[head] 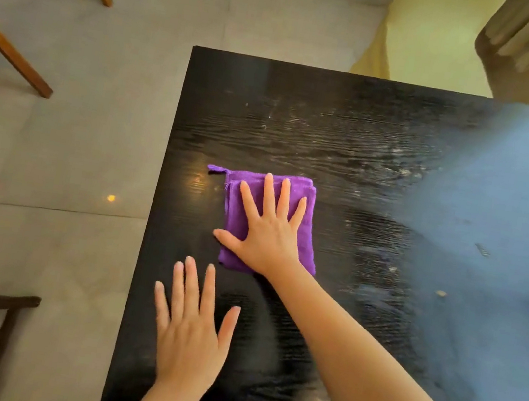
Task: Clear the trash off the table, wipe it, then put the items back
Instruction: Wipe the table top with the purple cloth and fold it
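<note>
We see the right grip (268,232) open, its straight, spread fingers pressing flat on the folded purple cloth (236,206) near the left edge of the dark bench (337,125), while the left grip (191,337), likewise open and empty, rests flat on the bench just nearer, apart from the cloth.

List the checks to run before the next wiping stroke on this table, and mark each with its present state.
1. Right hand pressed flat on the purple cloth: ok.
2. Cloth folded and lying flat on the table: ok.
3. Left hand flat on the table, apart from the cloth: ok.
4. Far part of the table wiped clean: not ok, pale streaks show there.
5. Trash all cleared: not ok, a small pale speck lies to the right.
6. Cloth damp enough: cannot tell.
</note>
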Available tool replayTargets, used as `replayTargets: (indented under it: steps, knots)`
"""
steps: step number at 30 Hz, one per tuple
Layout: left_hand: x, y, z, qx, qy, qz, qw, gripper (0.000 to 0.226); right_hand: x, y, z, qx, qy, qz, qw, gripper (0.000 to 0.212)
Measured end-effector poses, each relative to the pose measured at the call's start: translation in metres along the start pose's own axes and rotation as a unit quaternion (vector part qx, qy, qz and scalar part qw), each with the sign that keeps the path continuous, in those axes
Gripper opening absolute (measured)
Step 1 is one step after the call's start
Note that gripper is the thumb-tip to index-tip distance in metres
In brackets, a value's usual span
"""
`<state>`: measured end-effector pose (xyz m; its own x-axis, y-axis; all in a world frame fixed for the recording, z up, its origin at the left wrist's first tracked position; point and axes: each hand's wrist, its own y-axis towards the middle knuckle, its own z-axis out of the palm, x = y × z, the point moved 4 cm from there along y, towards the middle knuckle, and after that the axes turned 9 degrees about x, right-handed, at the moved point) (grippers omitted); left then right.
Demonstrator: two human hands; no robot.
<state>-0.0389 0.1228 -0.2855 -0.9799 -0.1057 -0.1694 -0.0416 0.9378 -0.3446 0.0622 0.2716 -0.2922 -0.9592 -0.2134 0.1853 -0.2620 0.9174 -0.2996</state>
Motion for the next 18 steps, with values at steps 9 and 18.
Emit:
replayTargets:
  steps: [9, 18]
  knots:
    - [-0.003, -0.003, 0.005, -0.015, 0.059, -0.031, 0.998, 0.075, -0.014, -0.008, -0.003, -0.037, -0.019, -0.044, 0.998, 0.056]
    - [-0.027, -0.037, 0.02, -0.018, 0.04, -0.03, 0.999, 0.081, -0.063, -0.035, -0.009, -0.087, 0.013, -0.023, 0.996, 0.054]
